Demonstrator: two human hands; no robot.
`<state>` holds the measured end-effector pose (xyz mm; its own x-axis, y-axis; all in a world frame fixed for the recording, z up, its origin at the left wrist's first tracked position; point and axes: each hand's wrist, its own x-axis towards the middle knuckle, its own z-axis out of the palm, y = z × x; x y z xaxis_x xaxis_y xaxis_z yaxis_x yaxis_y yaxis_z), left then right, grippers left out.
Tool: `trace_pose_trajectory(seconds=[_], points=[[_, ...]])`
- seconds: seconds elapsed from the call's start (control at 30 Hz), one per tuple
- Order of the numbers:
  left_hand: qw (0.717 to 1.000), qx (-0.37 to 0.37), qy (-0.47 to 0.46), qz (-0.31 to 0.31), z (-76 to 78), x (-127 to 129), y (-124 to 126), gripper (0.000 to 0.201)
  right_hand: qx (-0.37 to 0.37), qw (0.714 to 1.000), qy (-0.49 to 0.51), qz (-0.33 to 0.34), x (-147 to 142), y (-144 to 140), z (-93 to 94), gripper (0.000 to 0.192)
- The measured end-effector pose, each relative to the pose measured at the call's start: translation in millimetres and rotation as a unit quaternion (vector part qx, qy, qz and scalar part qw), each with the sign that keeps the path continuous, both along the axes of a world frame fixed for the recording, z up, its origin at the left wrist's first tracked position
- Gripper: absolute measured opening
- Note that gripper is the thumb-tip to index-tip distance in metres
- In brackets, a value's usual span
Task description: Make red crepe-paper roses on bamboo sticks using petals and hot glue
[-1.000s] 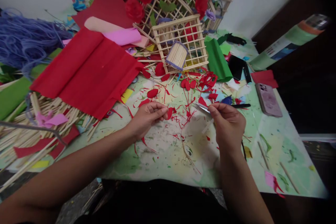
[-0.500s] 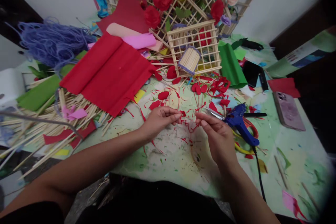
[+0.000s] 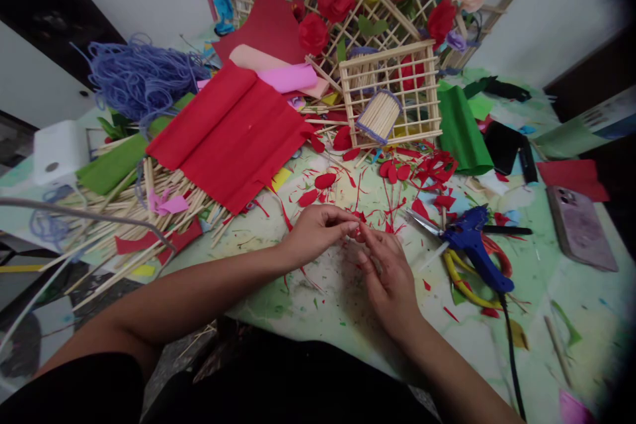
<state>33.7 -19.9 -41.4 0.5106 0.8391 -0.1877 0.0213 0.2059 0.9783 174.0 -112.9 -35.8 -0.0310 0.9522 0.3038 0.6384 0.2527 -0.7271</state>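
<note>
My left hand (image 3: 324,232) pinches a small piece of red paper (image 3: 361,216) between thumb and fingertips, above the middle of the table. My right hand (image 3: 391,275) meets it there, its curled fingers against the left fingertips. Whatever lies between the right fingers is mostly hidden. Beyond the hands, red paper petals (image 3: 325,180) and thin scraps lie strewn about. Scissors (image 3: 422,220) with metal blades lie right of my right hand, partly under a blue glue gun (image 3: 472,245).
A large red paper sheet (image 3: 233,139) covers part of a pile of thin sticks (image 3: 114,238) on the left. Purple yarn (image 3: 142,76) sits behind it. Stick lattices (image 3: 432,89) with paper flowers stand at the back. A phone (image 3: 581,228) lies right; the glue gun's cord (image 3: 511,358) runs frontward.
My right hand has moved left, and its fingers now meet those of my left hand; before, a gap lay between them. The whole view has shifted a little, so things appear further right.
</note>
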Motion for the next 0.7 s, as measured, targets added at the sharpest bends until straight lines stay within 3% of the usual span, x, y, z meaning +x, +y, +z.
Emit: trace_pose_trajectory(seconds=[0.27,0.7], points=[[0.998,0.053,0.018,0.006,0.2,-0.3,-1.5,0.015,0.038,0.996,-0.079,0.014,-1.1,1.2,-1.5,0.055],[0.992,0.107,0.064,-0.003,-1.7,-0.3,-2.6,0.016,0.048,0.990,-0.130,0.013,-1.0,1.3,-4.1,0.052]])
